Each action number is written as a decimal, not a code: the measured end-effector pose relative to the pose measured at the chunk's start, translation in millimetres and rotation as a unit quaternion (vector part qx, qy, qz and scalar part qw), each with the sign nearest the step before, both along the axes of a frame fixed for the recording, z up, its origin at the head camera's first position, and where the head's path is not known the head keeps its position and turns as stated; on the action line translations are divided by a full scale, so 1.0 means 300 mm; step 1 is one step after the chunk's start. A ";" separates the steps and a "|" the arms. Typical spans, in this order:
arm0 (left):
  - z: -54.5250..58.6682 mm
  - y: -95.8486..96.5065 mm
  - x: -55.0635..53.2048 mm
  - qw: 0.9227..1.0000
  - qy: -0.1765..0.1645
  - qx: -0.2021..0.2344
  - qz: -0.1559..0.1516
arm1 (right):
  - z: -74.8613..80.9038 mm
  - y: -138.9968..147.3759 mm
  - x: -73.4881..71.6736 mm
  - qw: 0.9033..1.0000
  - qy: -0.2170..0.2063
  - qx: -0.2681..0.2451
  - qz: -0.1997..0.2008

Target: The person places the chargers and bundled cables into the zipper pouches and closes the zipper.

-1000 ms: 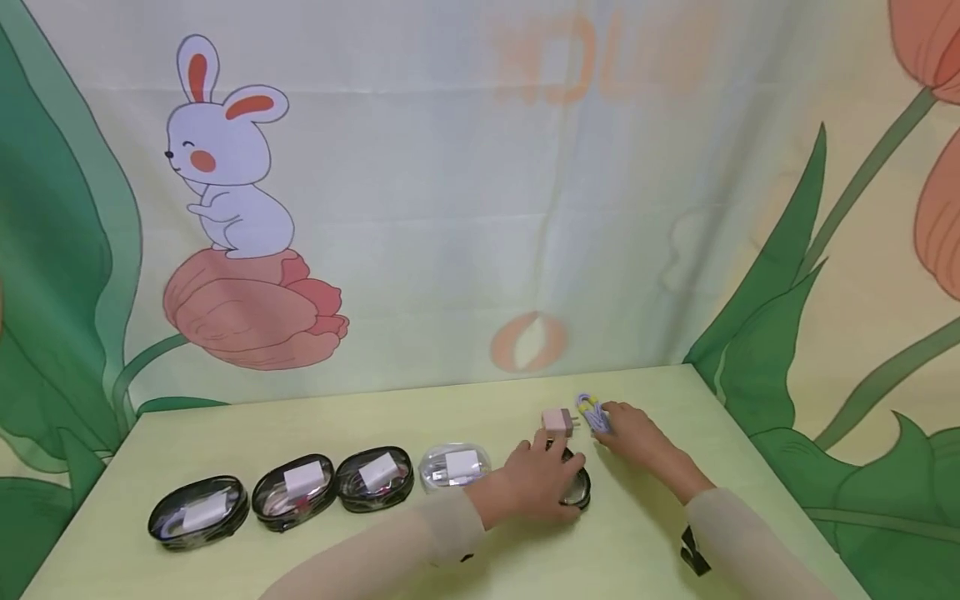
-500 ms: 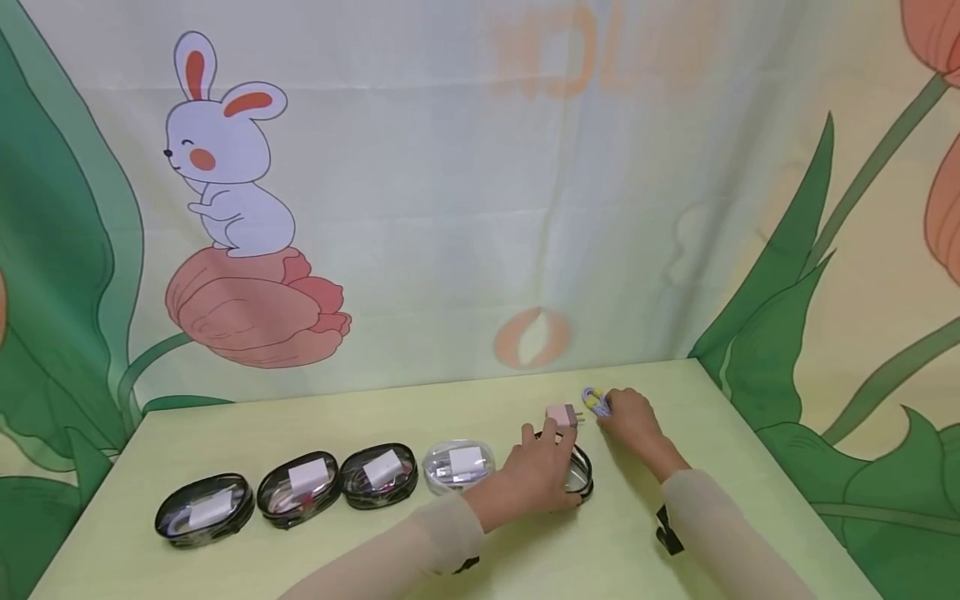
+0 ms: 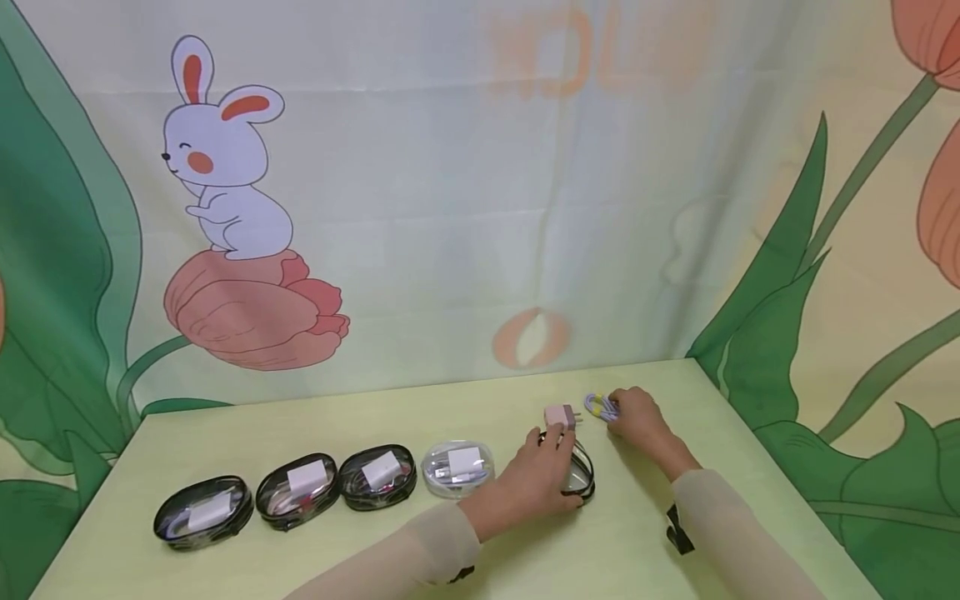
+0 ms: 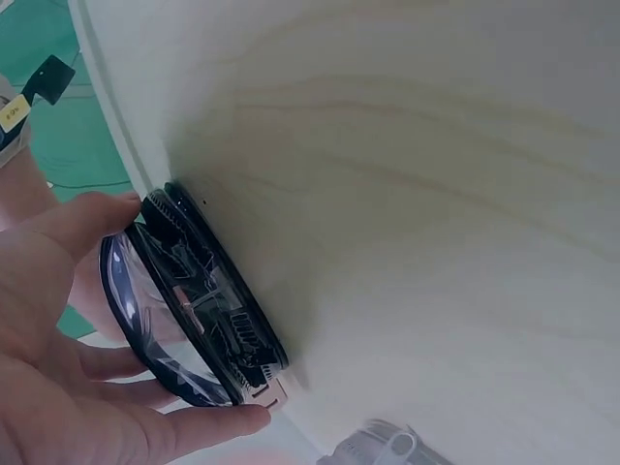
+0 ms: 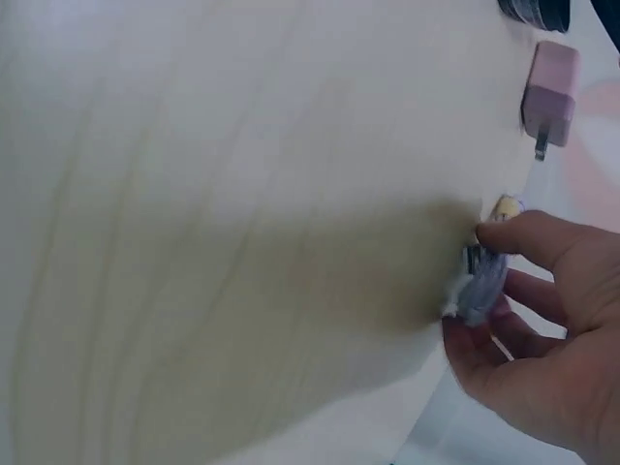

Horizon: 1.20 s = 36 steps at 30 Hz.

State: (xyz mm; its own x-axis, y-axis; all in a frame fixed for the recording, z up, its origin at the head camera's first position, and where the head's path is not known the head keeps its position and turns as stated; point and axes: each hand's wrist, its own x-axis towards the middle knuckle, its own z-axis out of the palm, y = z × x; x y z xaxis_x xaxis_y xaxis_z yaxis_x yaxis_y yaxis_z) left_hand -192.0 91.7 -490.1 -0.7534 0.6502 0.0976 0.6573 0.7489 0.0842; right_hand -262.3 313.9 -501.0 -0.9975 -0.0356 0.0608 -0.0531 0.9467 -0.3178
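My left hand (image 3: pixel 525 479) grips a small oval case (image 3: pixel 580 477) with a clear lid and black edging. In the left wrist view, thumb and fingers span the case (image 4: pixel 208 300), whose lid rim stands somewhat apart from its black body. To the right, my right hand (image 3: pixel 643 423) pinches a coiled light-purple cable (image 3: pixel 600 407) with yellow bits, low over the table. The right wrist view has thumb and fingertips on this cable (image 5: pixel 480 283). A pink plug charger (image 3: pixel 558 416) lies between the hands, just behind the case, its prongs pointing right.
A row of filled cases stands to the left: one black-edged case (image 3: pixel 202 512) at the far end, two more, then a whitish clear case (image 3: pixel 442 483) beside my left hand. Behind the pale table (image 3: pixel 337 558) hangs a printed cloth (image 3: pixel 420 208).
My right hand has closed its fingers around the purple cable and turned it slightly, shifting it a little to the right. The left hand stays at the case, its fingers slightly shifted.
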 end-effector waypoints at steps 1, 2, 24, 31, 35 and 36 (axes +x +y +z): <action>0.000 0.000 0.000 1.000 0.000 -0.001 0.000 | 0.000 0.005 -0.002 1.000 -0.006 -0.001 0.004; -0.001 0.001 0.000 1.000 0.000 -0.002 -0.001 | -0.003 0.011 -0.004 1.000 -0.010 0.000 0.009; -0.004 0.005 -0.021 1.000 -0.027 0.013 -0.008 | 0.035 0.027 -0.081 0.989 -0.060 -0.126 -0.048; -0.008 0.017 -0.023 0.999 -0.039 0.017 -0.002 | 0.044 0.042 -0.078 0.986 -0.093 -0.130 -0.050; -0.006 0.017 -0.022 0.999 -0.037 0.014 0.001 | 0.045 0.047 -0.067 0.986 -0.095 -0.132 -0.034; -0.006 0.017 -0.022 0.999 -0.034 0.012 -0.001 | 0.045 0.048 -0.063 0.986 -0.095 -0.133 -0.032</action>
